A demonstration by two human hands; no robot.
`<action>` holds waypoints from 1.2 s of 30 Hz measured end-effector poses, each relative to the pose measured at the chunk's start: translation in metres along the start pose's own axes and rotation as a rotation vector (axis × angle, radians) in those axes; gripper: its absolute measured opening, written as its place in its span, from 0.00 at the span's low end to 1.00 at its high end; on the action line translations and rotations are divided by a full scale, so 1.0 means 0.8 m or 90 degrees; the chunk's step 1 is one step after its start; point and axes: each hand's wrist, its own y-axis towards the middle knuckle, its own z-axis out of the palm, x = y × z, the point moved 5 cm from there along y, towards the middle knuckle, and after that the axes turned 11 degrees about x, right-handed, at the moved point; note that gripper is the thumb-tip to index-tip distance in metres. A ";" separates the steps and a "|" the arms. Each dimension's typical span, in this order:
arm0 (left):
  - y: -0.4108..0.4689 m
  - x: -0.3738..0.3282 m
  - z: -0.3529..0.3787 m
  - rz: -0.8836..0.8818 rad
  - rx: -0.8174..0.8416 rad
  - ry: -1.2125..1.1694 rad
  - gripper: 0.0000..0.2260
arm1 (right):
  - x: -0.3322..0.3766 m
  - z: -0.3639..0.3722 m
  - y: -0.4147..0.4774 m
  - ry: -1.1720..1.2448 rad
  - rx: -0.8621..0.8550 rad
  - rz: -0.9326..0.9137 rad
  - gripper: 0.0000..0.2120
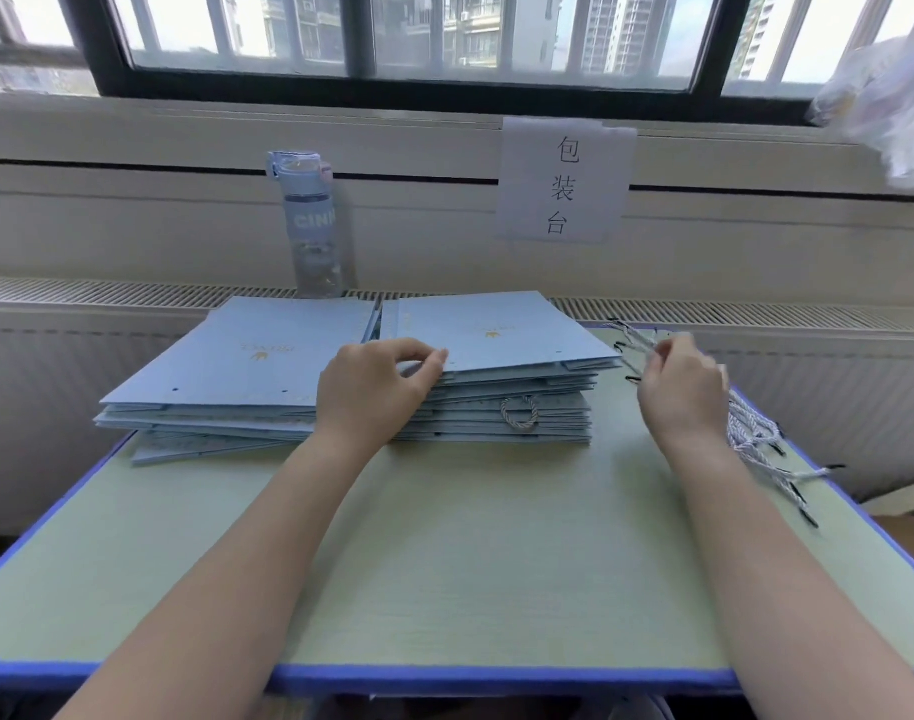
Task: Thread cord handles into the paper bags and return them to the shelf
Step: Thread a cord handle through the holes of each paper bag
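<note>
Head-worn camera looks forward and down, close over the table.
</note>
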 end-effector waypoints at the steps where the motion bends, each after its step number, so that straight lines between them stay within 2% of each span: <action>1: -0.001 -0.002 0.000 0.018 0.003 0.007 0.10 | 0.006 -0.012 -0.004 0.081 -0.083 -0.026 0.07; 3: -0.001 -0.004 0.003 0.049 0.023 0.031 0.14 | 0.021 -0.028 -0.012 0.198 -0.181 -0.131 0.07; 5: 0.001 -0.004 0.007 0.055 0.054 0.042 0.15 | 0.044 -0.030 -0.020 0.218 -0.185 -0.265 0.13; 8: 0.001 -0.003 0.005 0.092 0.072 0.045 0.16 | 0.080 -0.017 -0.036 0.209 -0.118 -0.402 0.19; 13: -0.008 -0.031 0.008 0.241 0.077 0.107 0.17 | 0.114 -0.001 -0.060 0.233 -0.025 -0.494 0.12; 15: -0.012 -0.041 0.010 0.286 0.055 0.149 0.12 | 0.119 0.010 -0.063 0.213 0.047 -0.526 0.09; 17: -0.014 -0.045 0.011 0.310 0.050 0.153 0.11 | 0.120 0.022 -0.066 0.179 0.123 -0.546 0.09; 19: -0.013 -0.042 0.010 0.309 0.081 0.125 0.14 | 0.121 0.029 -0.070 0.135 0.166 -0.554 0.11; 23: -0.009 -0.036 0.012 0.275 0.128 0.087 0.15 | 0.124 0.030 -0.076 0.023 0.111 -0.571 0.15; 27: -0.009 -0.036 0.013 0.279 0.117 0.088 0.17 | 0.129 0.030 -0.079 -0.004 0.102 -0.593 0.17; 31: -0.013 -0.045 0.015 0.343 0.077 0.149 0.18 | 0.129 0.027 -0.078 0.042 0.105 -0.605 0.18; 33: -0.015 -0.050 0.016 0.372 0.055 0.182 0.19 | 0.128 0.025 -0.077 0.126 0.111 -0.552 0.16; 36: -0.016 -0.052 0.018 0.401 0.079 0.186 0.17 | 0.122 0.018 -0.072 0.238 0.124 -0.446 0.10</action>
